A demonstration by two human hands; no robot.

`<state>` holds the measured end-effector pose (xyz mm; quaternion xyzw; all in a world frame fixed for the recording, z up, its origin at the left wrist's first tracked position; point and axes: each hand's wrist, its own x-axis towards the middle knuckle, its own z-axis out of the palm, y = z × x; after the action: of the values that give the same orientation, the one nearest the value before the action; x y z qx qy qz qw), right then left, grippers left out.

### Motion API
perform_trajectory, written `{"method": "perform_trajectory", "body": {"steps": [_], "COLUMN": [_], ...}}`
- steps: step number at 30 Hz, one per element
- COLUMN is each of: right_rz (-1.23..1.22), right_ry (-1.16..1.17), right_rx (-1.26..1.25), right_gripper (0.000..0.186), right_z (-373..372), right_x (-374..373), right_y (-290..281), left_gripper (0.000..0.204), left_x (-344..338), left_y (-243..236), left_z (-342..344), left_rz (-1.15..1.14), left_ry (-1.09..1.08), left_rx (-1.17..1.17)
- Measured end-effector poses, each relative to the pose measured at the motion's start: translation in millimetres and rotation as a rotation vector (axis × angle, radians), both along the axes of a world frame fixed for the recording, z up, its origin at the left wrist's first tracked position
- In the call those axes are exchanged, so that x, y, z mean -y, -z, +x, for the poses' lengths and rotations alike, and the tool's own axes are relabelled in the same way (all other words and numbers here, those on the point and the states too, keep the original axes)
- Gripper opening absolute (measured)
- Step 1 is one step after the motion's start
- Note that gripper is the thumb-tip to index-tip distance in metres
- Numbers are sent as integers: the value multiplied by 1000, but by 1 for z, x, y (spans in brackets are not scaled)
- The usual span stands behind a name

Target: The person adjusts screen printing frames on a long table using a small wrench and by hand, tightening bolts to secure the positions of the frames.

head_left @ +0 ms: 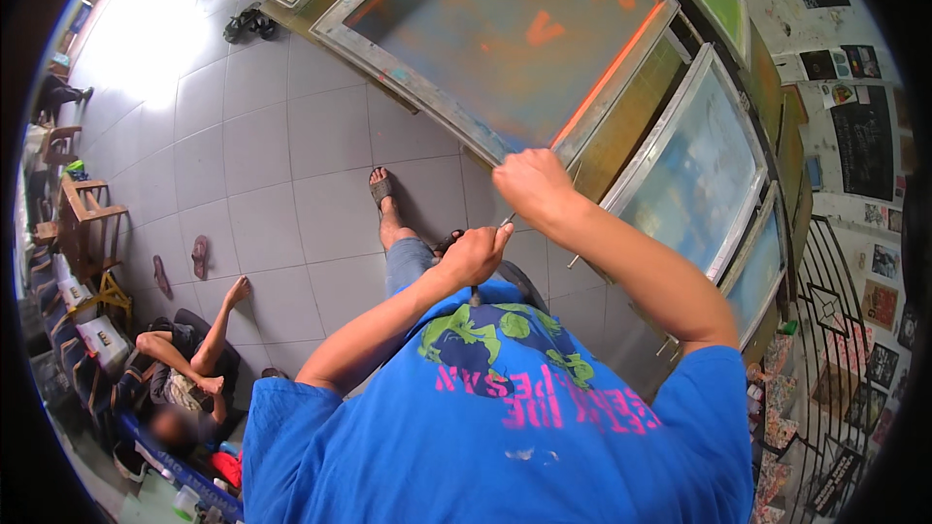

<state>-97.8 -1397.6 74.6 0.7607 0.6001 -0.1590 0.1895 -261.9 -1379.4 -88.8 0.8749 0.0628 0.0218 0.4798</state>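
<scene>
My left hand [474,254] is closed around a thin metal rod-like tool [508,219]. A narrow shaft sticks out above the fingers, and a dark end shows below them. My right hand [534,184] makes a fist in front of the near corner of a large framed printing screen [427,73]. What its fingers hold is hidden, and I cannot tell whether it touches the frame. Orange marks and an orange stripe colour the grey mesh. The shaft in my left hand points up toward the right fist.
More framed screens, one pale blue [694,175], stand to the right on a rack. Thin metal rods [575,260] stick out near its edge. Someone [184,369] sits on the floor at lower left beside wooden chairs [92,199]. Sandals [200,257] lie on grey tiles.
</scene>
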Motion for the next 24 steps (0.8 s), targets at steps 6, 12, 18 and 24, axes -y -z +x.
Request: {"method": "perform_trajectory", "body": {"steps": [6, 12, 18, 24], "right_rz": [266, 944, 884, 913], "right_ry": [261, 1262, 1084, 1007], "right_rx": [-55, -261, 242, 227], "right_gripper": [14, 35, 35, 43], "right_z": [15, 55, 51, -4], "right_x": [-1, 100, 135, 115], "right_y": [-1, 4, 84, 69], "left_gripper": [55, 30, 25, 38], "left_x": [-37, -27, -34, -56], "left_y": [-33, 6, -18, -45], "left_z": [19, 1, 8, 23], "left_rz": [-978, -1935, -1429, -1058], "left_ry": [162, 64, -11, 48], "left_rx": [-710, -679, -676, -717]}}
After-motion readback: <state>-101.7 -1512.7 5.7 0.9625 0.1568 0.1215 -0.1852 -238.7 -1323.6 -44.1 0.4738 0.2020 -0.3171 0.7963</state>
